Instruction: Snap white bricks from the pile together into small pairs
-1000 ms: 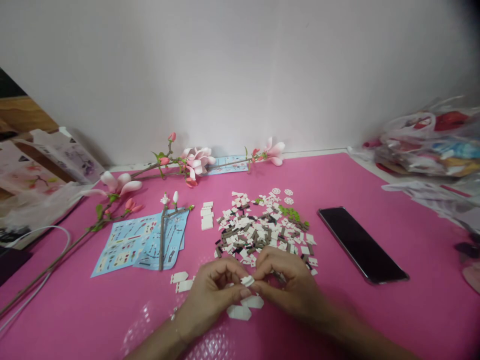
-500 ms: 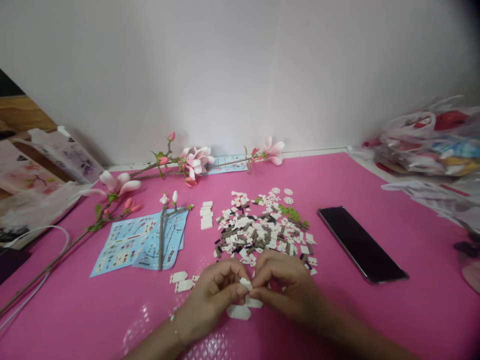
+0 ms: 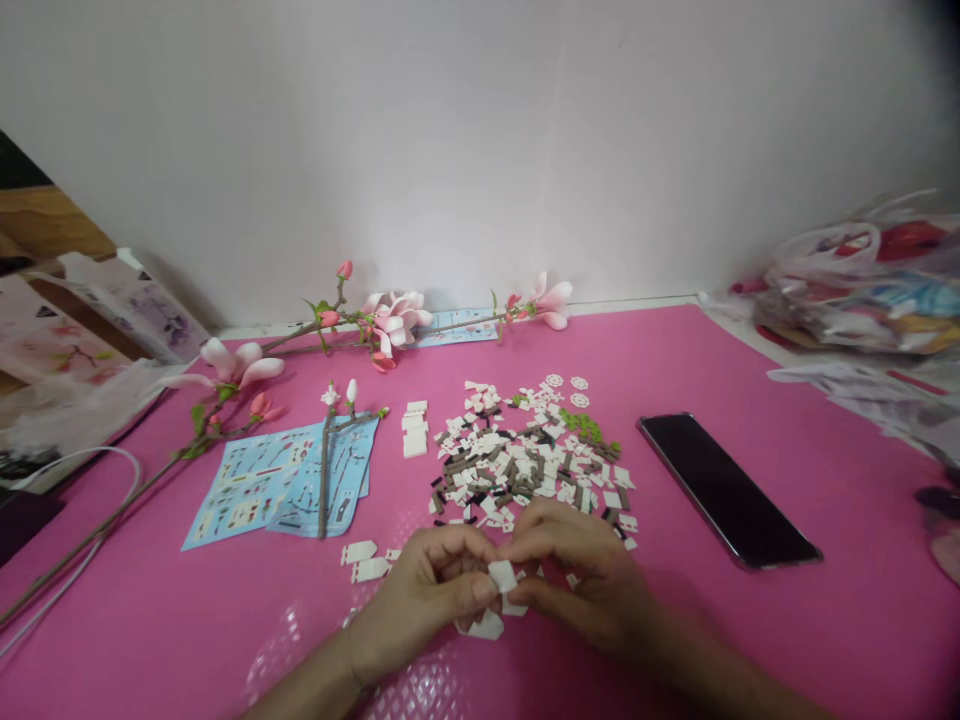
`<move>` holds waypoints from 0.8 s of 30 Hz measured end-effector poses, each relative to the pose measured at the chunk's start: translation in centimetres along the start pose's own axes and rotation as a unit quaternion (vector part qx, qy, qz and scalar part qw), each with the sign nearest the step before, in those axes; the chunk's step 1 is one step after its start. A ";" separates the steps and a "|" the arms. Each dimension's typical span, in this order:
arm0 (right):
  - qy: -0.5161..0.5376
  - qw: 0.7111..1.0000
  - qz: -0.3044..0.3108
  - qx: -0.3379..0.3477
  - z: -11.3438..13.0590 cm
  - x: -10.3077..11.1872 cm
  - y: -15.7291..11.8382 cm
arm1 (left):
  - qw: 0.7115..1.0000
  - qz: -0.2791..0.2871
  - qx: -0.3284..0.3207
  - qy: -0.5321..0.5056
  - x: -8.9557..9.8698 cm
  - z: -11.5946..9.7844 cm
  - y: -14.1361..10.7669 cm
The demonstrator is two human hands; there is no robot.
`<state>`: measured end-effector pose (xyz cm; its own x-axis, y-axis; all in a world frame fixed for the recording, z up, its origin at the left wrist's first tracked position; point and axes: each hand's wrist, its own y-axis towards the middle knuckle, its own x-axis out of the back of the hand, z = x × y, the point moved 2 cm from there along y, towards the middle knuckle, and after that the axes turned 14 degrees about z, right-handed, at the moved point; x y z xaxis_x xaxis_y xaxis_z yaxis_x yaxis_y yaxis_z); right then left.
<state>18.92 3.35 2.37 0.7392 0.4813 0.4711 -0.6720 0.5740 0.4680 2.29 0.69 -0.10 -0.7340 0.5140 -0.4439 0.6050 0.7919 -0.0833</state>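
Between my two hands is a small white building-block piece (image 3: 502,575). My left hand (image 3: 427,590) pinches it from the left with thumb and forefinger. From the right, my right hand (image 3: 577,570) has its thumb and fingertips on the same piece. Just below lie white pointed plates (image 3: 486,626), partly hidden by my fingers. More white pointed plates (image 3: 369,570) rest left of my left hand. Beyond my hands spreads a loose pile of white, brown, black and green block pieces (image 3: 517,465).
Blue instruction sheets (image 3: 240,490) lie at left, with a brown block branch (image 3: 324,480) on top. Pink block magnolias (image 3: 394,320) stretch along the back. A black phone (image 3: 727,490) lies at right. White plates (image 3: 415,430) form a column. Plastic bags (image 3: 862,290) sit at far right.
The white piece has been turned, so a flat, squarish face now shows. My fingers have shifted slightly around it; the things on the table stay where they were.
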 end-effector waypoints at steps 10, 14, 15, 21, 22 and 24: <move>-0.005 1.000 0.011 0.020 0.2 0.0 -0.1 | 0.998 0.055 0.036 0.021 -0.8 -1.1 0.2; -0.018 0.999 0.016 0.023 0.3 0.1 0.0 | 0.996 0.066 0.048 0.026 -0.7 -0.9 0.2; -0.018 0.999 0.016 0.023 0.3 0.1 0.0 | 0.996 0.064 0.049 0.024 -0.6 -0.8 0.2; 0.020 0.999 0.032 -0.032 0.2 0.0 -0.3 | 0.998 0.040 0.050 0.009 -0.3 -0.5 0.0; 0.027 0.998 0.038 -0.045 0.2 0.0 -0.3 | 0.998 0.032 0.048 0.005 -0.2 -0.5 0.0; 0.037 0.997 0.038 -0.063 0.2 0.2 -0.2 | 0.999 0.015 0.041 -0.010 -0.1 -0.3 0.0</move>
<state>19.14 3.23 2.48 0.6902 0.5716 0.4437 -0.7192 0.6096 0.3335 2.28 0.77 0.22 -0.7088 0.5300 -0.4655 0.6510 0.7456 -0.1424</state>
